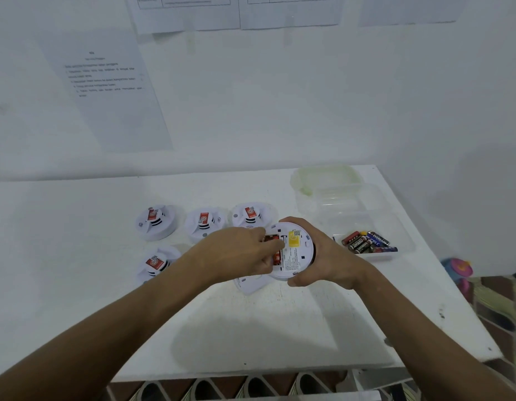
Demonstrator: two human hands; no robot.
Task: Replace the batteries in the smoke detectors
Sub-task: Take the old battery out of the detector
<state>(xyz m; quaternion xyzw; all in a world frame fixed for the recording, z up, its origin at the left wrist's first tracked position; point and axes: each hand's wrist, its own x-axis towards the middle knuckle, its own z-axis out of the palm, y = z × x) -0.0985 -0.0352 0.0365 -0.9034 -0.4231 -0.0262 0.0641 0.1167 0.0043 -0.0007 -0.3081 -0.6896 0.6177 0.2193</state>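
Right hand (323, 256) curled in a grip; left hand (236, 256) reaching across, fingers pinching

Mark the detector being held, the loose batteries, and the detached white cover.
held detector (297, 253): head view, printed back face.
loose batteries (368, 242): head view, middle of the pile in the clear tray.
detached cover (249, 285): head view, visible edge under the hands.

A single wide-angle view, taken from the person's head, looks forward and steeply down onto the white desk (279, 328), whose near edge sits low in the frame with patterned floor (505, 314) showing past it at lower right. Both forearms reach in from the bottom corners, so the camera sits close above the work (the lens bends straight edges toward the borders). The upper half takes in the wall (279, 96) behind the desk with papers (106, 91) taped to it.
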